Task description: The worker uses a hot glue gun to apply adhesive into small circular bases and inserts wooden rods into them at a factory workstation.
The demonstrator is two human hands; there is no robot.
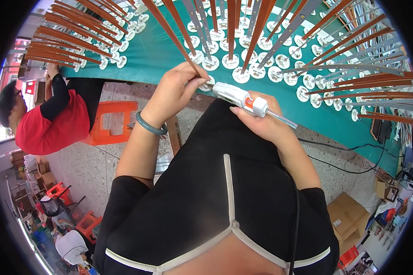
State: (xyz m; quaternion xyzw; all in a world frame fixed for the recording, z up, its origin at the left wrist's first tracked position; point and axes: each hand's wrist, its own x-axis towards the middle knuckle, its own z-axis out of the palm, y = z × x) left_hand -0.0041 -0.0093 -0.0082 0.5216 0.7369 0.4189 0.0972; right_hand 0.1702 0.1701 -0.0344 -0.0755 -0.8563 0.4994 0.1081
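Note:
At the table's near edge, my left hand pinches the lower end of a long brown strip. A round white base sits at that end, partly hidden by my fingers. My right hand is wrapped round a white hot glue gun, and a clear glue stick juts from its back. The gun's nozzle points left and is right by the white base; whether they touch I cannot tell. Just beyond stand several similar white bases with brown or grey strips rising from them.
The green table carries more strips on bases at left and right. Black cables hang at the right. An orange stool and a person in red are at the left. A cardboard box stands on the floor.

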